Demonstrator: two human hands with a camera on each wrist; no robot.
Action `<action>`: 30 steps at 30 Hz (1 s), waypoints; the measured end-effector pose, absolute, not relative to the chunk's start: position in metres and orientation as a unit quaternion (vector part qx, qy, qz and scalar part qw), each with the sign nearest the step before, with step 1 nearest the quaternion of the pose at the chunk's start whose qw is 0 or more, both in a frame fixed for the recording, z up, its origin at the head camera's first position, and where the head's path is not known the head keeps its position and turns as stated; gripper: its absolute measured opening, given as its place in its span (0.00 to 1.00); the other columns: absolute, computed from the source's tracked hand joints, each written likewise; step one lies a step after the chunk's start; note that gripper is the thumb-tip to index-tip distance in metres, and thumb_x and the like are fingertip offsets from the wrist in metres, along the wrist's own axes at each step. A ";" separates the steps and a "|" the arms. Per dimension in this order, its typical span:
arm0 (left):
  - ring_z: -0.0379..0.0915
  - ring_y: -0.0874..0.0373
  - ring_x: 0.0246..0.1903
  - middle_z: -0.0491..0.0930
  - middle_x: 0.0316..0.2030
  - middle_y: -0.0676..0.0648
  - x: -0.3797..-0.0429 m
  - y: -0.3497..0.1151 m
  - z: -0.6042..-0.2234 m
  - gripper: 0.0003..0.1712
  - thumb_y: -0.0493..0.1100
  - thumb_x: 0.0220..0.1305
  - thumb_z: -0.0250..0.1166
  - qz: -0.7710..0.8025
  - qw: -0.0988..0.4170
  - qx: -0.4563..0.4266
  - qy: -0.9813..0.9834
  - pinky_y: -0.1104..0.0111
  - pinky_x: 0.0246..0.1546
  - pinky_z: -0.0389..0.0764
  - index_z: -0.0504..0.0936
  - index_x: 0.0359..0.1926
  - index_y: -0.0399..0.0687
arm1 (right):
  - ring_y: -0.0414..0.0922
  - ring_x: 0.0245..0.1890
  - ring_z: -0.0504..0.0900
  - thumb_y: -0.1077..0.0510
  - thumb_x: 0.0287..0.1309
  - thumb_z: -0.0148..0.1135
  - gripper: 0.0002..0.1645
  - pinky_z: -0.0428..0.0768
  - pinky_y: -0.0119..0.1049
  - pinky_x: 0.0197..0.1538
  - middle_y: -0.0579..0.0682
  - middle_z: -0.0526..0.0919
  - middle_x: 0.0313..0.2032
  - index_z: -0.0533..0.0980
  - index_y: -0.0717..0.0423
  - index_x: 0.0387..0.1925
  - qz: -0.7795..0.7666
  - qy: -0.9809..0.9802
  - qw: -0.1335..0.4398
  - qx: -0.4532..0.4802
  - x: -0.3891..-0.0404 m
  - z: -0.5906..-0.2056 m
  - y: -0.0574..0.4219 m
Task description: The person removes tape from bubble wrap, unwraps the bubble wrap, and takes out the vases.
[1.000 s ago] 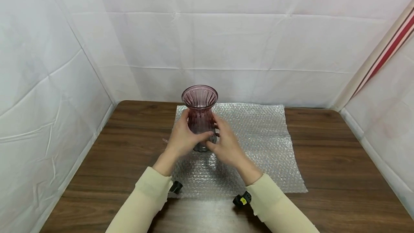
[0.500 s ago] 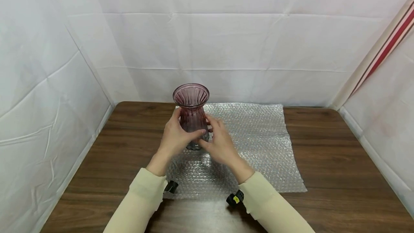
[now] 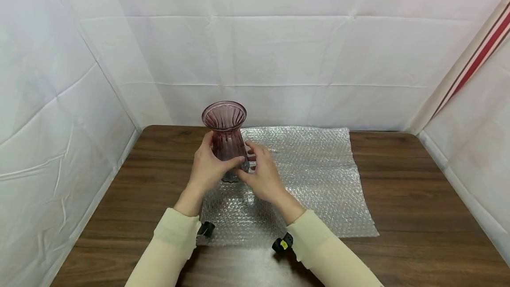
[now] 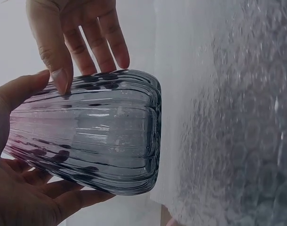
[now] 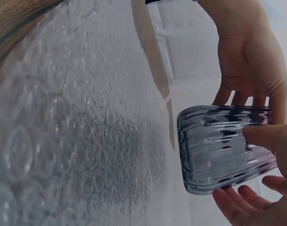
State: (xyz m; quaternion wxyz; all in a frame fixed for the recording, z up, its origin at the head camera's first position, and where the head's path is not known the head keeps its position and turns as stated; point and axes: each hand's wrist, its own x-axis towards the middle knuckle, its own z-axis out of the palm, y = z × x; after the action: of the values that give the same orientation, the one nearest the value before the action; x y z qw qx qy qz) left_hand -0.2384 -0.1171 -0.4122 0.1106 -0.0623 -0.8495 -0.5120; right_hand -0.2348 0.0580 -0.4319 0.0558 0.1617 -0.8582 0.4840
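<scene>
A ribbed glass vase [image 3: 229, 145], purple at its flared rim and greyish at its base, is upright between both hands. My left hand [image 3: 205, 167] grips it round the left side, thumb across the front. On the right, my right hand [image 3: 263, 176] holds the lower part between thumb and fingers. Beneath lies a sheet of bubble wrap [image 3: 311, 180]. In the left wrist view, a gap shows between the vase's base [image 4: 150, 136] and the wrap. The right wrist view also shows the vase [image 5: 214, 150] raised, with both thumbs on its near side.
The bubble wrap lies flat on a dark wooden table [image 3: 402, 198]. White sheeting [image 3: 279, 52] rises behind the table and at both sides. A striped red band [image 3: 478, 56] runs down the right corner. Black wrist cameras [image 3: 283, 243] hang below the sleeves.
Both hands have carried the vase steadily to the left, and slightly upward in the head view. Their hold on it looks the same. The bubble wrap has stayed in place.
</scene>
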 end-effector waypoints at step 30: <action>0.75 0.41 0.63 0.74 0.66 0.38 -0.248 -0.148 -0.410 0.56 0.50 0.54 0.82 -0.526 0.134 -0.032 -0.839 0.46 0.60 0.79 0.60 0.77 0.48 | 0.52 0.56 0.81 0.58 0.63 0.73 0.41 0.83 0.44 0.53 0.55 0.75 0.63 0.67 0.49 0.74 0.466 -0.865 0.072 0.174 -0.249 -0.436 0.023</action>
State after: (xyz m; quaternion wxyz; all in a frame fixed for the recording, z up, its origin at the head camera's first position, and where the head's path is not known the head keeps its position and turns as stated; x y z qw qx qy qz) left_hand -0.2484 -0.1481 -0.4104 0.1338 -0.0316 -0.8391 -0.5264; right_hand -0.2487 0.0233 -0.4361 0.0723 0.1736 -0.8646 0.4659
